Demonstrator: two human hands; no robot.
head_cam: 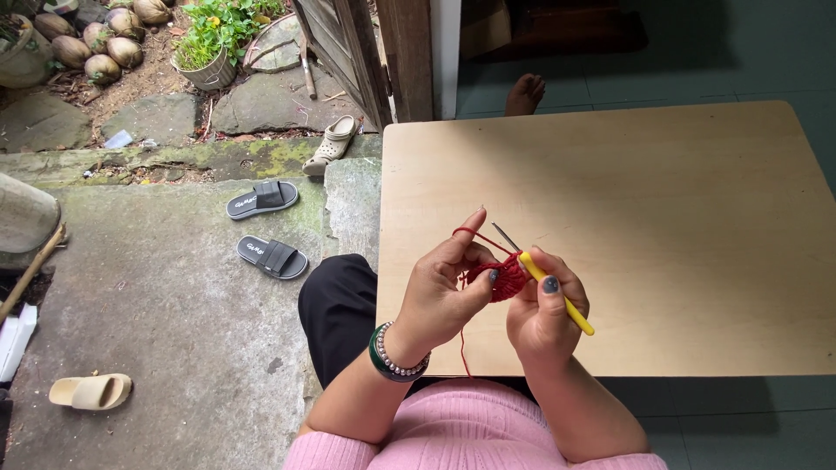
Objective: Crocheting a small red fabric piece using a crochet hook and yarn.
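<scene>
Worktop (662, 218) is a plain pale wood board w/ rounded corners, bare apart from the hands working over its near-left part. Left hand (440, 292) pinches a small red crochet piece (505, 280) btw thumb and fingers, index finger raised w/ the red yarn (475, 233) looped over it; a strand also hangs down past the near edge. Right hand (544, 309) is closed round a yellow-handled crochet hook (557, 296), metal tip poking up-left out of the red piece. Both hands touch the work, held just above the board afaict.

Left wrist has a green bangle and a bead bracelet (396, 357). Pink sleeves and a black trouser leg at the near edge.

Room-wise: greenish floor (740, 61) beyond the far edge, someone's bare foot (525, 94) there by a wooden door frame (409, 57). Left of the board is a concrete step w/ two black slides (268, 228), a beige clog (333, 144), a tan slide (91, 391). Further out: mossy stones, a potted plant (213, 43), coconut husks (96, 43).
</scene>
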